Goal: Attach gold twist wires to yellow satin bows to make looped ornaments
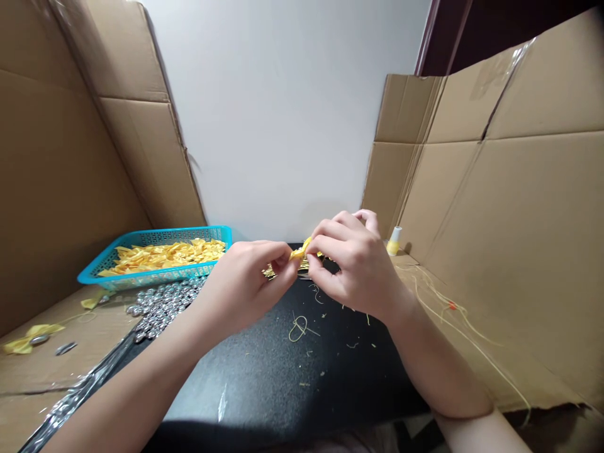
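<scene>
Between my two hands, above the black work surface (283,365), is a small yellow ribbon bow (301,250). My left hand (257,274) pinches its left end between thumb and forefinger. From the other side, my right hand (352,261) grips the right end with thumb and fingertips. Its remaining fingers are bent and raised. The ribbon looks twisted or folded at the middle; finer detail is too small to make out. Just behind the hands, partly hidden by them, lie thin gold-coloured pieces (270,272).
A blue basket (155,281) of yellow bows stands at left, beside a heap of shiny silver pieces (165,305). One loose bow (31,338) lies far left. A yellow thread spool (394,241) stands right, near loose cord (467,340). Cardboard walls (528,214) flank the surface.
</scene>
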Motion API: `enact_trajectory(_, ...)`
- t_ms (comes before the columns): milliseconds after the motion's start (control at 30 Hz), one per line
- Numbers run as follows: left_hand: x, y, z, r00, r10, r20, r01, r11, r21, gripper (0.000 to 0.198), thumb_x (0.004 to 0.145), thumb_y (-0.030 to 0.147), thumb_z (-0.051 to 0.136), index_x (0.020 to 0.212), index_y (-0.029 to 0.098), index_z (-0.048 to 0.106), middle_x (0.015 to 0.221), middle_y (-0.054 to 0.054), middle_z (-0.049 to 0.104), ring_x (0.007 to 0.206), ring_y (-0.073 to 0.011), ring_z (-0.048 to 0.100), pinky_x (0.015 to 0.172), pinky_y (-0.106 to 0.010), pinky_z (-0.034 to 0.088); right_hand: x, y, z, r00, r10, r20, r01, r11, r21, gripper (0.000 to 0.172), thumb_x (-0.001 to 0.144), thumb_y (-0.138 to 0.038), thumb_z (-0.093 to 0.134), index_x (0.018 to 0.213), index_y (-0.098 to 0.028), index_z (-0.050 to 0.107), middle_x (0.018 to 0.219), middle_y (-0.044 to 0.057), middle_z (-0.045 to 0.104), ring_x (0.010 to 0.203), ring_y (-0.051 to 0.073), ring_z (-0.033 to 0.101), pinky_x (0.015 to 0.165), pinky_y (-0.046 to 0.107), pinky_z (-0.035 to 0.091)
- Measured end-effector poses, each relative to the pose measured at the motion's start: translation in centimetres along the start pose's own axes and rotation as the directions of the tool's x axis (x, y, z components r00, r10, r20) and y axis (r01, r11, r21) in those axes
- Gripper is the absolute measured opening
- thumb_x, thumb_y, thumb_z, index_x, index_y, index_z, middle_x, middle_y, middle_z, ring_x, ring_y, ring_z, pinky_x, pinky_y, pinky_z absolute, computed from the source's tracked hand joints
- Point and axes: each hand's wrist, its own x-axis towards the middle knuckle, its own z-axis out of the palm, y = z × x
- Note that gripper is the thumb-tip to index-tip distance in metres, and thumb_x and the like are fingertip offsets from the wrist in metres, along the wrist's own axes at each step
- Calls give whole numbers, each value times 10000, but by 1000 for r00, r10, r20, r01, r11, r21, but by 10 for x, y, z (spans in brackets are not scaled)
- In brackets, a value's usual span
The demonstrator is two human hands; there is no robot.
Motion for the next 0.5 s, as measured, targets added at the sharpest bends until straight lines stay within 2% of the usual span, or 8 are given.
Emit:
enact_trajectory(133, 1, 1, -1, 999, -39, 21, 40, 997, -59, 325, 858, 211, 497, 555, 184, 382, 481, 67, 350, 463, -77, 295, 455, -214, 257, 0, 0, 0, 1000, 16, -11, -15, 999, 50, 174, 845, -207, 495, 726, -200, 623, 816, -1, 687, 816, 169, 538, 877, 386, 263)
enact_trajectory(300, 2, 0, -2, 998, -57, 35, 60, 993, -97, 333, 868, 231, 494, 555, 183, 392, 494, 63, 331, 475, -81, 290, 454, -217, 257, 1, 1, -5, 996, 79, -48, -68, 979, 191, 142, 813, -199, 517, 708, -214, 611, 795, -15, 676, 788, 164, 544, 868, 373, 282)
enact_trajectory(400, 2, -1, -2, 997, -64, 47, 68, 993, -101, 330, 881, 255, 491, 568, 181, 416, 506, 63, 330, 483, -83, 293, 458, -221, 257, 1, 3, -9, 988, 131, -80, -108, 964, 244, 126, 812, -191, 522, 736, -224, 618, 826, -15, 674, 795, 167, 542, 842, 357, 304)
enact_trajectory(500, 2, -1, -1, 996, -67, 62, 74, 991, -110, 347, 894, 279, 484, 568, 178, 426, 511, 62, 323, 484, -84, 292, 458, -228, 247, 1, 5, -9, 990, 131, -58, -111, 955, 274, 111, 821, -193, 538, 781, -226, 636, 861, -14, 672, 825, 165, 542, 830, 339, 317)
